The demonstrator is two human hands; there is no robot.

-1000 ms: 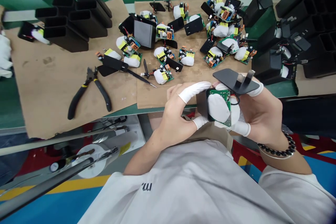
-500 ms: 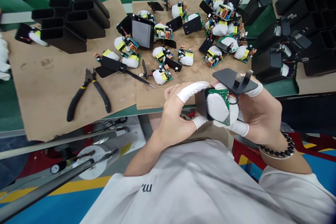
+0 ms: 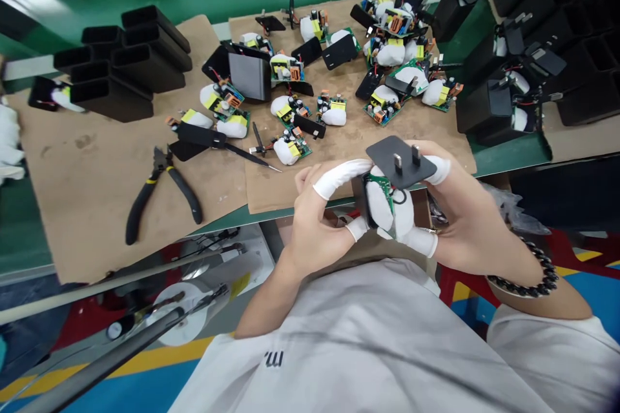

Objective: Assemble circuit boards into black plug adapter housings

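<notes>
My left hand (image 3: 314,229), with white finger cots on thumb and forefinger, grips a black charger housing (image 3: 360,197). My right hand (image 3: 467,216), also in finger cots, holds a charger circuit board (image 3: 387,186) that is partly inside the housing's open end. White lumps (image 3: 380,204) cover much of the green board. Above it, a black end plate (image 3: 387,151) with two metal plug prongs tilts, joined by a dark wire; my right fingers touch its edge. Their tips are partly hidden behind the plate and board.
Black-handled pliers (image 3: 162,190) and a black thin-tipped tool (image 3: 249,156) lie on the cardboard (image 3: 92,197). Several charger boards (image 3: 290,147) spread across the back. Empty black housings (image 3: 111,98) stand at left; housings with plug plates (image 3: 484,110) stand at right.
The board sits deeper in the housing, and less of its green face shows. Both hands and the charger have shifted left in view; the plug plate is turned a little.
</notes>
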